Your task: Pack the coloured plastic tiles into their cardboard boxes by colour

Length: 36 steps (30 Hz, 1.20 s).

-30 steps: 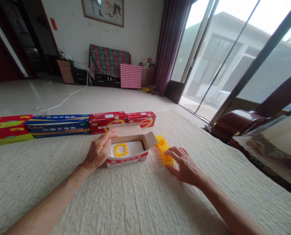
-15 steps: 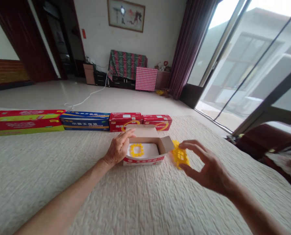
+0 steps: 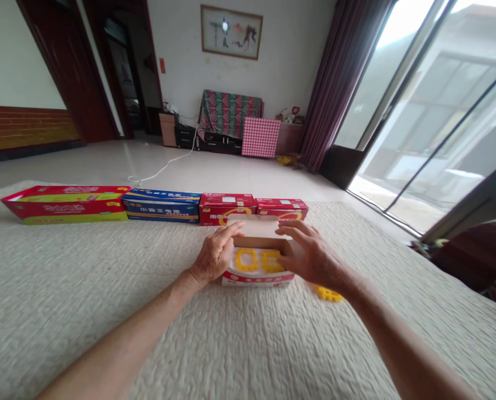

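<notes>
An opened red-and-white cardboard box [image 3: 256, 281] sits on the pale quilted cover, its back lid flap [image 3: 256, 226] raised. Inside, a yellow square plastic frame [image 3: 246, 260] lies on the left, and a yellow plastic grid piece [image 3: 270, 262] lies beside it on the right. My left hand [image 3: 214, 253] is closed on the box's left side, thumb and fingers at its edge. Over the right edge, my right hand [image 3: 312, 253] has fingers and thumb apart, the thumb by the grid piece. Another yellow plastic piece [image 3: 330, 294] lies outside, partly hidden under my right wrist.
Behind the box stands a row of cartons: a red-and-green one [image 3: 73, 208], a blue one [image 3: 162, 208] and two red ones [image 3: 226, 203]. A white cord [image 3: 164, 166] runs across the floor beyond. Glass doors [image 3: 418, 111] are at the right.
My right hand has moved left from beside the box to its opening, and the yellow grid piece is now inside it. My left hand stays at the box. The view has shifted left.
</notes>
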### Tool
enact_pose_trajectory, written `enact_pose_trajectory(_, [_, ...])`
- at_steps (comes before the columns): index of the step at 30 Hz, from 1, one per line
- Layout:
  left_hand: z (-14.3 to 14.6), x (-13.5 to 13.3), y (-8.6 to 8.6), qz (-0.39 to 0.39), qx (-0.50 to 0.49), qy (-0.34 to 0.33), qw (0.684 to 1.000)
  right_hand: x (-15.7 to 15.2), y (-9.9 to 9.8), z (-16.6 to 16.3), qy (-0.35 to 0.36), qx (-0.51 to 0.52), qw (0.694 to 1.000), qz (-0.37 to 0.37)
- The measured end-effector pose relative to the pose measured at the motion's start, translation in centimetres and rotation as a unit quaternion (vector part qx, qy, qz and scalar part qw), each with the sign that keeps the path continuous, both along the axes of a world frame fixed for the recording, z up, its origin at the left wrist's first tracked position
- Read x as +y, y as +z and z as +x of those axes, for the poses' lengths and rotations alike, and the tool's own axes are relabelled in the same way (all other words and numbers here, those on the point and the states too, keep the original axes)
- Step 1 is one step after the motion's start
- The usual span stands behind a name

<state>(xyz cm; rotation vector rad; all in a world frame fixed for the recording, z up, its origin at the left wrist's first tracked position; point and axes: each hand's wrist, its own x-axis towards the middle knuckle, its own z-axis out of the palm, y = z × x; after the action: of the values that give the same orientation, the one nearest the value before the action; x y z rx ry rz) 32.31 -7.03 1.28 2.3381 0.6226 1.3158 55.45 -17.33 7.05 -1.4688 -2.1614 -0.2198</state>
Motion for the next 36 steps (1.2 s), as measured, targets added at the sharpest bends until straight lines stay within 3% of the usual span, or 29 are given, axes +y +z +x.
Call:
enact_pose_trajectory(7, [-0.2, 0.4, 0.5, 0.004, 0.035, -0.009, 0.999, -3.1, 1.3, 3.9, -0.078, 0.029, 0.996, 0.043])
enact_pose_trajectory(14, [-0.3, 0.6, 0.7, 0.013, 0.066, -0.002, 0.998, -6.2, -2.5, 8.6, -0.147, 0.004, 0.989, -0.026])
enact_pose_trajectory(20, [-0.3, 0.7, 0.4, 0.024, 0.068, 0.002, 0.997, -6.9, -4.6, 8.7, -0.176, -0.043, 0.979, -0.091])
enact_pose_trajectory(29, [-0.4, 0.7, 0.5, 0.026, 0.068, 0.004, 0.997, -6.7, -4.8, 7.6, -0.212, -0.116, 0.966, -0.096])
enact_pose_trajectory(33, [-0.4, 0.6, 0.6, 0.022, 0.064, 0.003, 0.998, -6.7, -4.8, 7.8, -0.203, -0.107, 0.969, -0.094])
enact_pose_trajectory(36, [-0.4, 0.5, 0.7, 0.016, 0.055, -0.004, 0.998, -7.1, -3.8, 8.2, -0.199, -0.078, 0.974, -0.073])
